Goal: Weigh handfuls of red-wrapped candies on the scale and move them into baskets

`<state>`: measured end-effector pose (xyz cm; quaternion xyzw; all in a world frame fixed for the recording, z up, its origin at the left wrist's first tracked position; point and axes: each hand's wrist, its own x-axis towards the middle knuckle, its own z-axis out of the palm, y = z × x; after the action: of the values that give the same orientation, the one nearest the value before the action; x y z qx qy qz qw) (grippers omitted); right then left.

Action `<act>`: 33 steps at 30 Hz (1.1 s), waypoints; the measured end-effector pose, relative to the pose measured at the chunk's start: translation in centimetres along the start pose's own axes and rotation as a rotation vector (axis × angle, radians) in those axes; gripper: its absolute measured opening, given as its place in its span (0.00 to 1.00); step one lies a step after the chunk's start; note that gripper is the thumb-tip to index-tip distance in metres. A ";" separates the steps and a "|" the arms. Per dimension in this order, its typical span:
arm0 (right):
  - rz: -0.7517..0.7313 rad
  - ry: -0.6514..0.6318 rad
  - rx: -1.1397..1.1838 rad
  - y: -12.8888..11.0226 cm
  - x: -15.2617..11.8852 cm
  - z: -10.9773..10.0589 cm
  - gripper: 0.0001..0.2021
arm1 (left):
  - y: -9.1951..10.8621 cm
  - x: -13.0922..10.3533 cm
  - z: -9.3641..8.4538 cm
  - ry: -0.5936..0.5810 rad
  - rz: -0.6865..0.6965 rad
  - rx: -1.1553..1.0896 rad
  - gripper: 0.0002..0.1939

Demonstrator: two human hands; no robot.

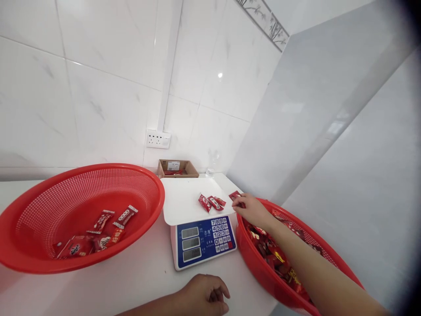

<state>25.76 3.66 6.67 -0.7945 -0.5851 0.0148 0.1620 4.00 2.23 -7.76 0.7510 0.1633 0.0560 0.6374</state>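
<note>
My right hand (251, 208) pinches a small red snack packet (235, 195) at the right edge of the scale's white weighing plate (180, 199). A few red packets (212, 202) lie together on that plate. Below it is the blue panel of the digital scale (206, 240); its display figures are too faint to read. My right forearm crosses a red basket (263, 272) heaped with red and gold wrapped snacks (279, 259). Near the front of the table, my left hand (207, 294) hangs loosely curled, thumb and fingers apart, with nothing visible in it.
A wide red perforated basket (144, 175) stands at left with several red packets (98, 232) in its bottom. Behind the scale are a cardboard box (187, 169) and a clear plastic item (211, 169). White tiled walls with a socket (158, 139) bound the table (138, 289).
</note>
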 end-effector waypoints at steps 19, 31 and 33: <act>0.055 -0.097 0.189 -3.3 4.5 4.5 0.21 | -1.1 0.9 -0.4 -0.073 0.054 -0.037 0.15; 0.130 0.013 0.297 -3.8 6.3 4.0 0.34 | -3.5 2.4 0.2 -0.086 0.098 0.001 0.19; 0.115 0.017 0.273 -3.6 6.8 5.0 0.32 | -3.7 2.8 0.2 -0.093 0.073 0.012 0.20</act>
<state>23.48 12.18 4.04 -0.7975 -0.5296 0.0967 0.2723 6.01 3.37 -11.76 0.7621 0.1065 0.0433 0.6372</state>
